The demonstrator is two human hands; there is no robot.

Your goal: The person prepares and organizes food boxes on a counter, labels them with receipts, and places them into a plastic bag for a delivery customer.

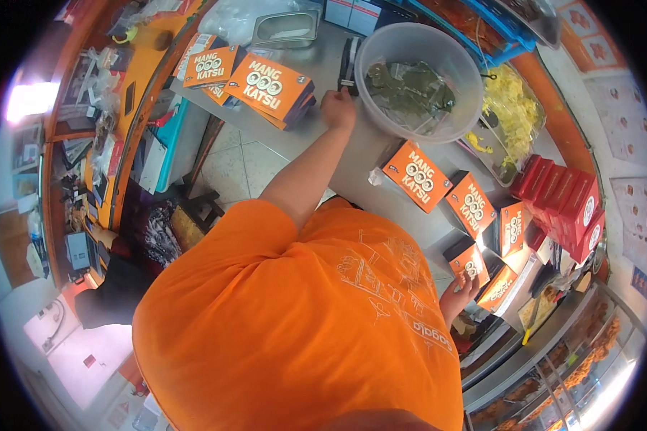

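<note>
My left hand is curled at the near end of a black desk tool, probably a tape dispenser, on the metal worktop. Thumb and fingertips meet its end; anything pinched between them is too small to make out. Over on the right, the fingers of my right hand touch the lower part of an orange printed carton. My orange shirt hides the wrist, and whether the hand grips the carton is unclear. Several similar cartons stand close by, including one orange carton nearer the worktop's middle.
Stacked orange cartons lie left of my left hand. A translucent plastic tub holds small packets with dark green contents. Shredded yellow food fills a tray. Red boxes are piled at the right. Another person's dark sleeve shows at far left.
</note>
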